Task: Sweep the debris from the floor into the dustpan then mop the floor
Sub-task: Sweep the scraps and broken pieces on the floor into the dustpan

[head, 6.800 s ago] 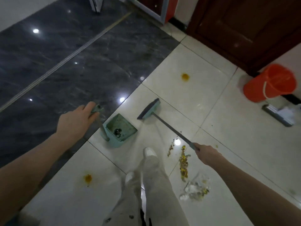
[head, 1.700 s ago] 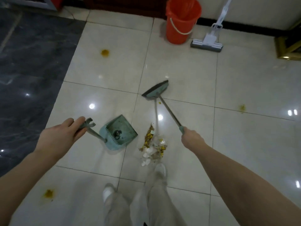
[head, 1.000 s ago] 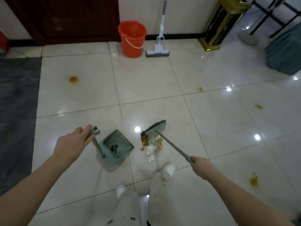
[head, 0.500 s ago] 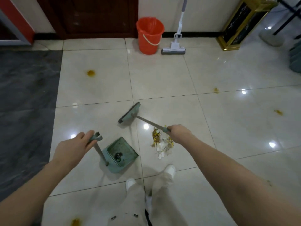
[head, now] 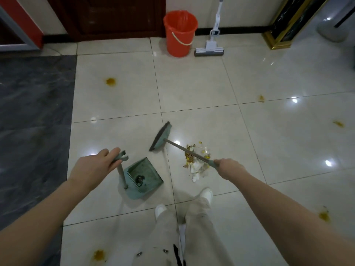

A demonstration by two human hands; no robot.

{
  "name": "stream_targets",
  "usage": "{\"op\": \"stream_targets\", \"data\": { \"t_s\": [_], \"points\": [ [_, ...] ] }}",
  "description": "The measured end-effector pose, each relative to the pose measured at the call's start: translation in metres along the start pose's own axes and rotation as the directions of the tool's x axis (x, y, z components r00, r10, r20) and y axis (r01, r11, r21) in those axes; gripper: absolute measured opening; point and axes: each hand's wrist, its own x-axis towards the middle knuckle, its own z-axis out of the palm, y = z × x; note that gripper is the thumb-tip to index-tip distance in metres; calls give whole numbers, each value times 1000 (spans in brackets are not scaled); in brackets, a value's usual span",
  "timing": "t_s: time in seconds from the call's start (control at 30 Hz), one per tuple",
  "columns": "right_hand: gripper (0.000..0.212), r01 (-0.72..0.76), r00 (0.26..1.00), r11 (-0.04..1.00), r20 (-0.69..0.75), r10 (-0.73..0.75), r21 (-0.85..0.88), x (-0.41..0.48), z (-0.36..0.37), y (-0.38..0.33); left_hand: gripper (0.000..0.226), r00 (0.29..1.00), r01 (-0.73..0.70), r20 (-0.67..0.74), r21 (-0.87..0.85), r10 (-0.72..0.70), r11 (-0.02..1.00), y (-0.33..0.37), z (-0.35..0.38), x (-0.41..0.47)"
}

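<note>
Here, in the head view, the left hand point(head: 92, 167) curls its fingers round the top of the upright handle of the teal plastic dustpan point(head: 150, 167), which sits on the pale glossy tiled floor point(head: 192, 87). The right hand point(head: 228, 167) is closed in a fist round the grey stick of the teal-headed broom point(head: 161, 139). The heap of yellow-brown crumbs and white scraps point(head: 196, 166) lies just right of the pan, under the stick. Sweeping is the step in hand. Next, I judge, the broom head must get behind the heap and push it left into the pan's mouth. The orange plastic bucket point(head: 180, 31) and white sponge mop point(head: 209, 48) stand by the wall.
</note>
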Motion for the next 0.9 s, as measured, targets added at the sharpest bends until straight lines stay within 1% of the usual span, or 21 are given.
{"op": "stream_targets", "data": {
  "t_s": [0.07,0.17,0.23,0.27,0.33,0.4,0.5,0.6,0.63,0.7,0.73,0.9],
  "points": [
    [31,-49,999,998,-2,49,36,-14,13,35,26,1000,-10,-11,-4,10,1000,4,-1,6],
    [34,-112,994,990,4,112,80,-38,33,83,27,997,-65,-46,-41,63,997,13,-2,14],
    [34,-157,988,985,9,156,68,-55,45,112,47,995,-94,-42,-76,91,993,21,-6,19],
    [35,-183,983,981,10,183,63,-62,49,124,56,992,-113,-67,-83,108,990,25,-5,21],
    [36,-220,975,974,18,220,52,-74,56,143,61,984,-149,-115,-104,137,983,35,-6,24],
    [36,-226,974,974,28,225,33,-81,58,154,60,978,-170,-142,-111,154,979,44,-7,26],
    [37,-201,980,979,20,200,27,-84,51,160,59,974,-182,-156,-126,162,975,58,-9,21],
    [35,-150,988,985,-23,153,85,-85,39,164,59,972,-179,-174,-119,157,977,69,-10,13],
    [36,-129,990,985,-34,134,110,-85,36,167,55,970,-179,-184,-106,158,978,73,-10,10],
    [37,-97,993,985,-47,104,140,-86,30,173,34,971,-157,-195,-70,141,985,80,-10,3],
    [38,-85,995,986,-45,92,142,-87,29,175,26,975,-139,-184,-63,125,988,84,-9,0],
    [37,22,998,991,-53,-15,135,-83,29,174,29,994,-59,-90,-31,56,998,110,-14,-20]
  ]
}}
